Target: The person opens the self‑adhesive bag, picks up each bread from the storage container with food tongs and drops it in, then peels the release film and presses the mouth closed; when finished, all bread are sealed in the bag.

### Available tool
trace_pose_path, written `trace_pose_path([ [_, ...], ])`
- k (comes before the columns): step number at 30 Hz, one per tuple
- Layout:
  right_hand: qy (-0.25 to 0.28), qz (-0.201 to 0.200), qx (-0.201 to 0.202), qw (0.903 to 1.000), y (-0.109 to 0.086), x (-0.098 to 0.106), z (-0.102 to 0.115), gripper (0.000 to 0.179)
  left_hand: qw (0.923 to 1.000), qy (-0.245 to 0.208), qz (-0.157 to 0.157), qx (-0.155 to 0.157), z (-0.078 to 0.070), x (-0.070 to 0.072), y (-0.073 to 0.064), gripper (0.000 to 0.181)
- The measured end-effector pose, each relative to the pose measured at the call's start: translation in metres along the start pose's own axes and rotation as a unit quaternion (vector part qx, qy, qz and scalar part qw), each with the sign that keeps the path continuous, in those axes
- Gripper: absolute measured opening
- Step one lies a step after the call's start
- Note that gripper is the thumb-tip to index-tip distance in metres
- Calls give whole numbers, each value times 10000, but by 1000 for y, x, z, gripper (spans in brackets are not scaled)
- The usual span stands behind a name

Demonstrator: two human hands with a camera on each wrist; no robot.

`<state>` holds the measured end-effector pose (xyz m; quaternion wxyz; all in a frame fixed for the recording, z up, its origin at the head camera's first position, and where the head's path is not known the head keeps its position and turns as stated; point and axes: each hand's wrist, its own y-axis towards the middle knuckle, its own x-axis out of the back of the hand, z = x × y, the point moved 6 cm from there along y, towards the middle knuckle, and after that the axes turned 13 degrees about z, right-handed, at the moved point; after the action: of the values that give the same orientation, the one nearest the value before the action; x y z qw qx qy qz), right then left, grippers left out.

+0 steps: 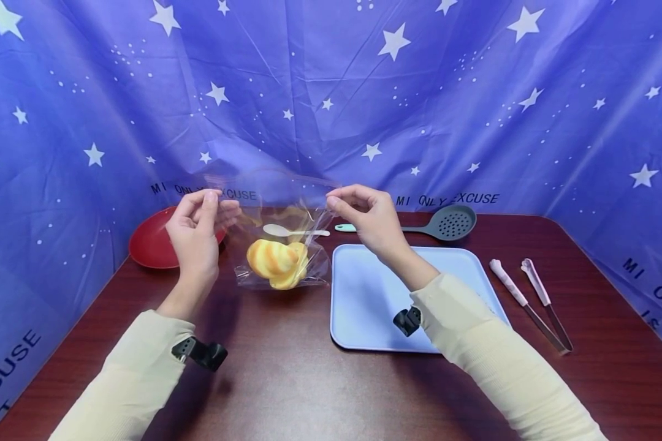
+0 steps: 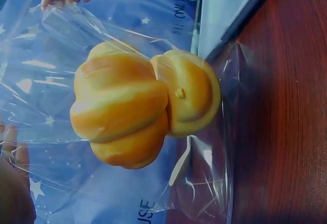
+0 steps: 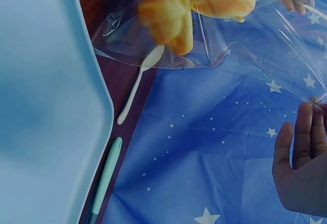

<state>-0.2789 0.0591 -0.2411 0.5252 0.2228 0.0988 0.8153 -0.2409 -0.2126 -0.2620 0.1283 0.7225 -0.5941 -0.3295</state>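
A clear plastic bag [image 1: 321,269] hangs upright between both hands, its top edge stretched across. My left hand [image 1: 195,226] pinches the upper left corner between thumb and fingers, and my right hand [image 1: 371,217] pinches the upper right corner. Inside, low in the bag, two golden-yellow bread rolls lie against each other: a ridged roll [image 2: 120,109] and a rounder roll with a small knob [image 2: 191,94]. A white spoon [image 3: 135,91] lies on the table behind the bag and shows through it in the head view.
A red plate [image 1: 151,242] stands at the back left. A light blue tray [image 1: 364,306] lies under my right forearm, with a grey slotted skimmer [image 1: 453,223] behind it. Metal tongs with pale handles [image 1: 535,294] lie to its right. A blue starry curtain [image 1: 331,141] surrounds the table.
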Motion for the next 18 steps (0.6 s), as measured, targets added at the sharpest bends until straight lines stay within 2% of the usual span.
trace_pose_path([
  [6,-14,-55,-191,9998,-2,2,0,22,9999,-141,-53,27,1,-2,-1,13],
  [11,-51,-68,-355,9993,-2,3,1,25,9984,-407,-321,224,5,-2,-2,11],
  [15,-401,-136,-370,9984,-1,4,3,23,9977,-383,-452,339,6,-2,-2,13],
  [18,-856,-287,-186,9957,0,7,9,24,9980,-368,-391,322,6,-4,-1,13],
])
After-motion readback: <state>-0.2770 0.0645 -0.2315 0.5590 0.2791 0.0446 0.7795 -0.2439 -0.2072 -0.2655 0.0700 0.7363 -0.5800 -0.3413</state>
